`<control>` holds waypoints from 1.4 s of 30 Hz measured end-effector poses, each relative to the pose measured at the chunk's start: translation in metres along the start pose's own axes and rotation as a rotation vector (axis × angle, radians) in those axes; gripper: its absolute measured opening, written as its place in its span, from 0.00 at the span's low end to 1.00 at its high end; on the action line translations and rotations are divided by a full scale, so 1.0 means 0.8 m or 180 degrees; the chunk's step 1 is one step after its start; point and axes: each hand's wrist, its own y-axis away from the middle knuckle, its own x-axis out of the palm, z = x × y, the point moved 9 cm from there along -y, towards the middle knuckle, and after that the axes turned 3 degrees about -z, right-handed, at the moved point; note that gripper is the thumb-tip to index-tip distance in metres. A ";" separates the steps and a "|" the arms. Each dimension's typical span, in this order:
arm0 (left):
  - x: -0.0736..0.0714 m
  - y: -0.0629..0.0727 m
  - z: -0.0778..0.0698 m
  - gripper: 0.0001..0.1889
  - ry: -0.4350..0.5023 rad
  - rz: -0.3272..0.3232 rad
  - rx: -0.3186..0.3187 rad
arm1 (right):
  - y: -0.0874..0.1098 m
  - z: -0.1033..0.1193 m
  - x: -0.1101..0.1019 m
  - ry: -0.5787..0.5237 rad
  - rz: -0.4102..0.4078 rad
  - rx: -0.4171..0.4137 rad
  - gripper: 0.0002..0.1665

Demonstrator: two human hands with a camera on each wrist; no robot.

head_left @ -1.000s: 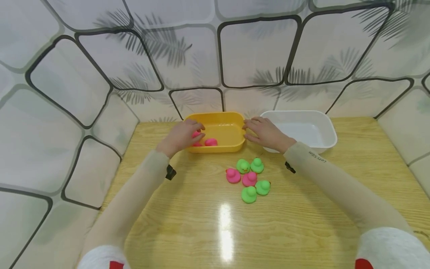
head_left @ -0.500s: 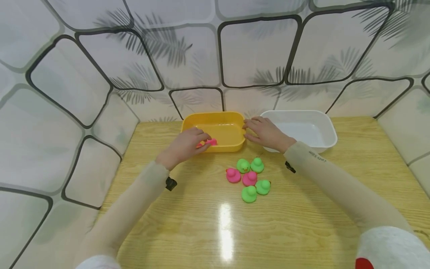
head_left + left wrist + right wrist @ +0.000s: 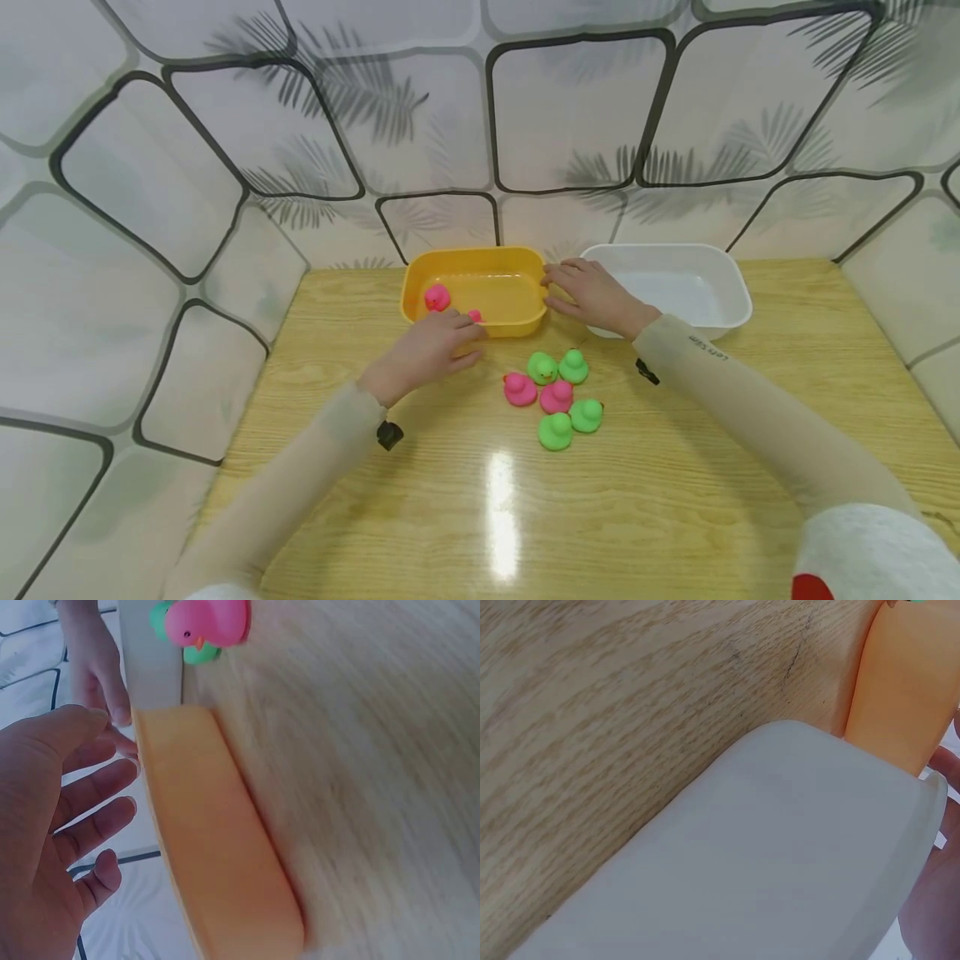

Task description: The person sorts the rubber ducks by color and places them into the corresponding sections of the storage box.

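Observation:
My left hand hovers at the front rim of the yellow tub, its fingers loosely bent. In the left wrist view nothing lies between the fingers of the left hand, beside the tub's wall. A pink rubber duck sits inside the tub at the left; another pink duck is mostly hidden by the front rim and fingers. My right hand lies over the gap between the tubs, with relaxed fingertips right at the yellow tub's right rim. Its wrist overlaps the white tub.
In front of the tubs, several green rubber ducks and two pink ducks stand in a cluster on the wooden table. A patterned wall covering rises close behind the tubs.
My left hand has drawn back from inside the yellow tub toward its front rim and slightly right, uncovering the pink duck at the left. The right hand has stayed in place.

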 end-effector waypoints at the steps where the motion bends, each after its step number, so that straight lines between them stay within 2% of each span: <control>1: 0.003 0.001 -0.002 0.14 0.0021 0.0018 -0.0008 | 0.000 0.000 0.000 0.0007 0.0005 0.0008 0.23; 12: 0.039 0.004 -0.018 0.27 0.0236 0.0283 -0.0182 | -0.002 -0.003 0.003 0.0053 -0.0012 0.0005 0.22; 17: 0.057 0.003 -0.023 0.28 0.0346 0.0449 -0.0276 | -0.002 -0.004 0.004 0.0035 -0.0008 0.0019 0.22; 25: 0.079 0.003 -0.025 0.30 0.0473 0.0485 -0.0398 | -0.001 -0.004 0.005 0.0040 -0.0003 0.0024 0.22; 30: 0.087 0.003 -0.028 0.31 0.0489 0.0473 -0.0394 | -0.001 -0.003 0.003 0.0037 -0.0005 0.0026 0.22; 35: 0.093 0.003 -0.031 0.29 0.0434 0.0545 -0.0367 | 0.000 0.001 0.000 0.0021 -0.0002 0.0017 0.22; 42: 0.097 0.000 -0.039 0.23 0.0437 0.0560 -0.0305 | 0.001 0.003 -0.002 0.0014 -0.0031 0.0002 0.22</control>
